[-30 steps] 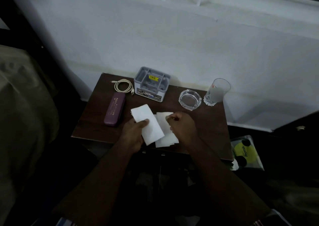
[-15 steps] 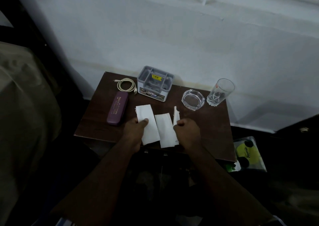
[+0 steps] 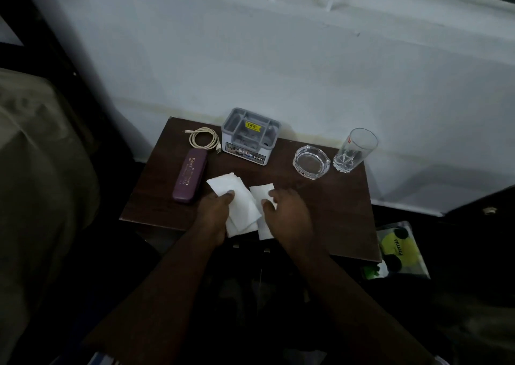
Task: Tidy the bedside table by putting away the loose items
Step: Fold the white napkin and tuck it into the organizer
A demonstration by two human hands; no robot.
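Tissues lie at the front edge of the bedside table (image 3: 334, 211), and both of my hands are on them. I have my left hand (image 3: 216, 211) gripping a stack of white tissues (image 3: 239, 201), thumb pressed on top near its far end, the rest of the fingers hidden underneath so I cannot tell exactly how they curl; the stack tilts toward the table's back-left corner and its near end hangs past the front edge. My right hand (image 3: 287, 211) rests on a second white tissue (image 3: 260, 194) just beside the stack, its fingertips curled down onto the sheet; I cannot tell whether they pinch it or merely press it flat, and part of that sheet also juts over the front edge. Near the left edge I see a purple case (image 3: 190, 180) lying lengthwise, with a coiled cream cable (image 3: 203, 139) at the back-left corner. A grey organiser box (image 3: 250, 136) with a yellow label stands at the back edge near the middle. Toward the back-right corner sit a glass ashtray (image 3: 311, 161) and, just beside it, an upright drinking glass (image 3: 355, 150). Off the table's right edge, lower down, I see a packet (image 3: 398, 246) with yellow-green circles.
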